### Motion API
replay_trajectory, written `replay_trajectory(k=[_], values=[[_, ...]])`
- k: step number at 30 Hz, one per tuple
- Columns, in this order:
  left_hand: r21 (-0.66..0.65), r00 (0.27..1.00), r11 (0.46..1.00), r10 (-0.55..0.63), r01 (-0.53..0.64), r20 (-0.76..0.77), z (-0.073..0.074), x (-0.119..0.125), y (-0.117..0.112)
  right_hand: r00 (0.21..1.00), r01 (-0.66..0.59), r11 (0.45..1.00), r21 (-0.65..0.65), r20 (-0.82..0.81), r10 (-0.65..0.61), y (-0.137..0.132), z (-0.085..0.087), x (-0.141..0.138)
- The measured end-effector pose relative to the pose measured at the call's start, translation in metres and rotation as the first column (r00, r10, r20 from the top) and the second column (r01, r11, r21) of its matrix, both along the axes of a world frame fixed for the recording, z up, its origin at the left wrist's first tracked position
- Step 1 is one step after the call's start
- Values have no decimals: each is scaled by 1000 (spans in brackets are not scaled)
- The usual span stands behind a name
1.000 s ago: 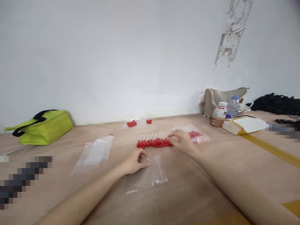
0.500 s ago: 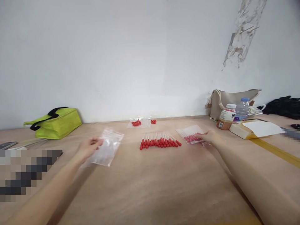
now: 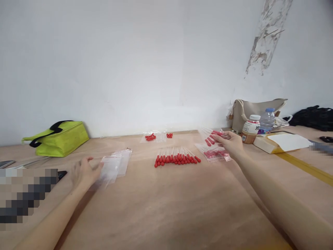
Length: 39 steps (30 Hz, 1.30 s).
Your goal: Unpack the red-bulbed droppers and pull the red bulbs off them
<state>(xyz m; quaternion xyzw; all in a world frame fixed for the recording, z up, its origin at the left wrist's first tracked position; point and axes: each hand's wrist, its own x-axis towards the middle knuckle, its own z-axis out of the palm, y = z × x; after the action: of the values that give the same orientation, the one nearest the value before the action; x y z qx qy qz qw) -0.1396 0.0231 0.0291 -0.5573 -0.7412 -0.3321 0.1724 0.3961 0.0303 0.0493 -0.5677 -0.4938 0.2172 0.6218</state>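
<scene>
My left hand (image 3: pixel 88 171) is at the left with its fingers apart, slightly blurred, beside several clear plastic bags (image 3: pixel 117 165) that lie overlapping on the table. Pinched in my right hand (image 3: pixel 232 143) is a clear plastic bag of red-tipped sticks (image 3: pixel 211 139), lifted and tilted. Below it, another clear bag with red-tipped sticks (image 3: pixel 212 153) rests on the table. Between my hands lies a row of loose pale sticks with bulbous red tips (image 3: pixel 178 158), fanned out with the tips toward me.
Small red pieces (image 3: pixel 150 137) lie on clear plastic near the wall, with a few more red pieces (image 3: pixel 169 135) beside them. A lime-green bag (image 3: pixel 63 140) stands at the left. At the right are a brown drink bottle (image 3: pixel 251 130), a clear bottle (image 3: pixel 267 119) and a beige bag (image 3: pixel 238 116).
My right hand has raised a bag of red-tipped sticks off the other bag. My left hand has let go of the empty bag and drawn back to the left.
</scene>
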Motion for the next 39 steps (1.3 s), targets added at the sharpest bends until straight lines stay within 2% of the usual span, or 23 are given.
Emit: replay_trajectory(k=[2,3,4,5,7,8,9,10,11,12,13,15,18,20,23,27,32,37,39], values=[[143,994,984,-99,106,-55,9,23,-6,937,-291,957,7,-202,286,-10,6,-27],[191,982,964,-179,186,-53,14,39,-11,866,-449,893,-22,-259,428,-16,6,-41],[234,959,931,-279,281,-42,18,55,-16,771,-602,796,-60,-301,561,-22,5,-56],[273,915,876,-400,398,-51,22,73,-21,683,-714,692,-108,-326,654,-28,1,-70],[209,733,705,-669,678,-122,28,108,-34,556,-829,532,-174,-361,749,-37,-11,-95],[116,595,584,-788,804,-157,29,125,-42,503,-864,457,-211,-386,773,-40,-19,-105],[1,416,422,-894,907,-167,28,140,-49,469,-882,397,-253,-394,790,-42,-26,-113],[-108,240,257,-959,960,-148,27,153,-55,442,-892,348,-289,-399,803,-44,-33,-120],[-157,130,147,-985,977,-114,24,164,-61,429,-894,317,-316,-405,807,-45,-39,-125],[-196,59,72,-996,978,-69,19,173,-65,426,-893,301,-335,-412,806,-45,-43,-129],[-236,18,22,-1000,972,-20,14,181,-68,435,-889,305,-343,-423,795,-45,-46,-132],[-290,17,-4,-997,957,71,2,189,-68,485,-871,364,-330,-460,743,-46,-48,-134],[-336,107,40,-977,941,184,-11,191,-63,544,-837,458,-299,-543,640,-50,-46,-130],[-329,156,72,-959,942,236,-16,189,-59,547,-834,455,-311,-577,607,-53,-43,-125],[-305,171,84,-948,948,270,-15,187,-57,582,-812,455,-365,-569,581,-58,-40,-122],[-282,165,84,-946,956,279,-10,192,-57,679,-732,525,-434,-533,505,-60,-39,-128],[-228,193,158,-971,961,143,-6,210,-42,711,-692,594,-410,-530,462,-60,-43,-134],[-308,90,118,-991,944,-102,-6,224,-22,667,-734,585,-345,-523,530,-60,-46,-132],[-329,77,126,-984,936,-159,-7,226,-19,659,-743,579,-337,-521,542,-59,-46,-131]])
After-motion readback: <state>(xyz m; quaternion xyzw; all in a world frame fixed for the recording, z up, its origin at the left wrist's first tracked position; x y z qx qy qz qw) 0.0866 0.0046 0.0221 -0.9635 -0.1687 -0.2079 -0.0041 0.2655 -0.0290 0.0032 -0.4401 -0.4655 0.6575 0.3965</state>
